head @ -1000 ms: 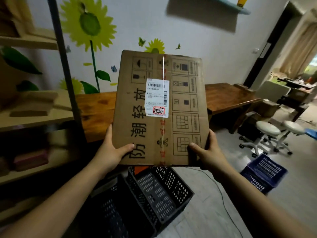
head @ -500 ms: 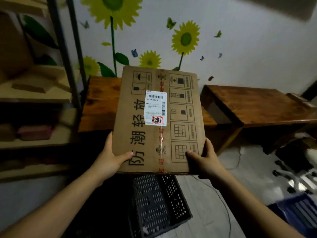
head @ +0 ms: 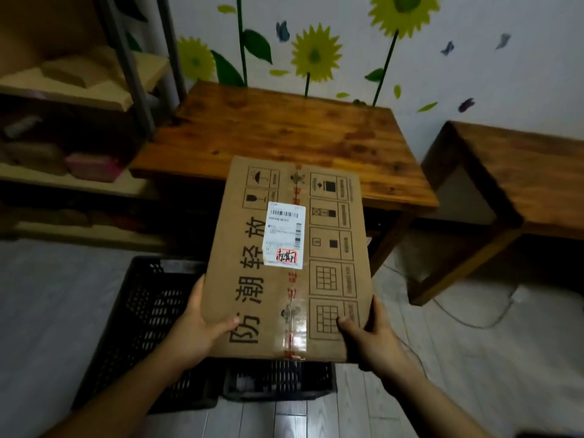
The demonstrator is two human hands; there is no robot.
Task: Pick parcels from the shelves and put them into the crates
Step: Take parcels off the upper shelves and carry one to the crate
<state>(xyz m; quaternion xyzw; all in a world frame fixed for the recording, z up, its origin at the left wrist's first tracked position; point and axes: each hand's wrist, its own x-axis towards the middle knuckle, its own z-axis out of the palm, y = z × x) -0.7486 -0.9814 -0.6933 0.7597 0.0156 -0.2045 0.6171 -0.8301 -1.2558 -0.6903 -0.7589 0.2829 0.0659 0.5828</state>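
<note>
Left hand [head: 196, 330]: grasps the near left edge of the parcel, thumb on the printed face; the other fingers are hidden underneath.
Right hand [head: 376, 339]: grasps the near right corner of the parcel, thumb on the printed face.
Parcel [head: 325, 279]: a flat brown cardboard box held off the floor between both hands, printed face up. It carries a white shipping label [head: 286, 237] near its middle, on a taped seam.
Crate [head: 142, 311]: black and perforated, on the floor [head: 47, 311] directly beneath the parcel and to its left. The parcel covers part of it. I cannot tell what it contains.
Cable [head: 467, 320]: lies on the floor, right of the parcel.
Bench [head: 284, 134]: wooden, beyond the parcel, against the wall.
Second bench [head: 521, 172]: wooden, to the far right, apart from the first.
Shelves [head: 79, 90]: far left, holding cardboard packages and a pink item [head: 91, 167]; details are blurred.
Wall [head: 474, 74]: white, with sunflower and butterfly decals.
</note>
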